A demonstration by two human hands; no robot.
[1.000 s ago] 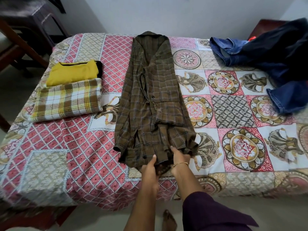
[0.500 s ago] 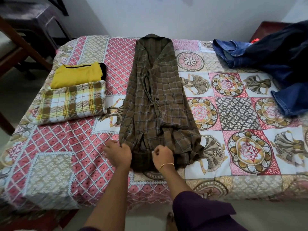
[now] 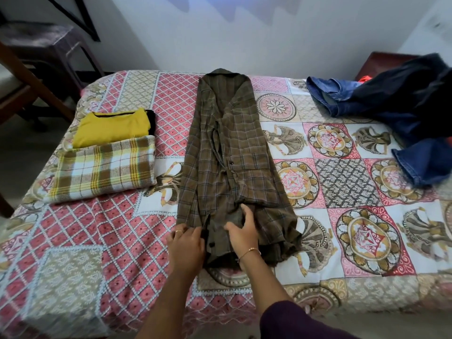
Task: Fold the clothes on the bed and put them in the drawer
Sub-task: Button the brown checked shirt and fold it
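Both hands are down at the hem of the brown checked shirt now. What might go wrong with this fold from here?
1. The brown checked shirt is bunched and flared at the hem near the right hand; folding upward now would likely trap creases.
2. The left hand holds only the left edge, so the folded-in side may slip open.
3. The jeans lie unfolded at the bed's right edge and might slide off.
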